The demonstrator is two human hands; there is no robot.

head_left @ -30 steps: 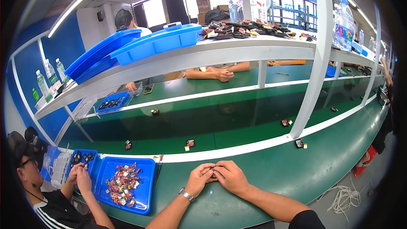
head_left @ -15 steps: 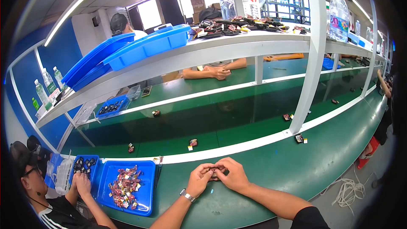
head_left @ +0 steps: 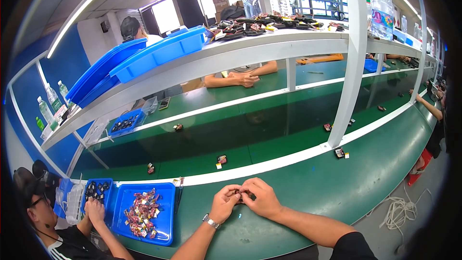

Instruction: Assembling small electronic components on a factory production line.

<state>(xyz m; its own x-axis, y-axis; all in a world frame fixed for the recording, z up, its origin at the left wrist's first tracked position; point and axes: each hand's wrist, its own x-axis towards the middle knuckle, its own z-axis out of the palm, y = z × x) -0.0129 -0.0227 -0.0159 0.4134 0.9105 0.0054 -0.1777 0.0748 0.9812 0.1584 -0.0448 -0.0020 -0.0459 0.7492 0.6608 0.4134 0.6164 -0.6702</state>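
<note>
My left hand (head_left: 224, 203) and my right hand (head_left: 259, 197) meet over the green bench (head_left: 308, 188), fingertips together on a small dark part (head_left: 238, 193) held between them. A watch (head_left: 211, 222) sits on my left wrist. To the left lies a blue tray (head_left: 166, 221) with several small red, white and dark parts (head_left: 141, 212) in it. The part in my fingers is mostly hidden.
A person at lower left reaches a hand (head_left: 95, 208) into a smaller blue tray (head_left: 98, 188). Small dark parts (head_left: 222, 159) ride the green belt. A white post (head_left: 347, 86) stands to the right. Stacked blue trays (head_left: 144, 58) and bottles (head_left: 382, 5) fill the upper shelf. Another person's forearms (head_left: 240, 77) rest opposite.
My view has tilted slightly, so the bench sits a little lower in the picture. My hands stay together on the small part, fingers shifting only a little.
</note>
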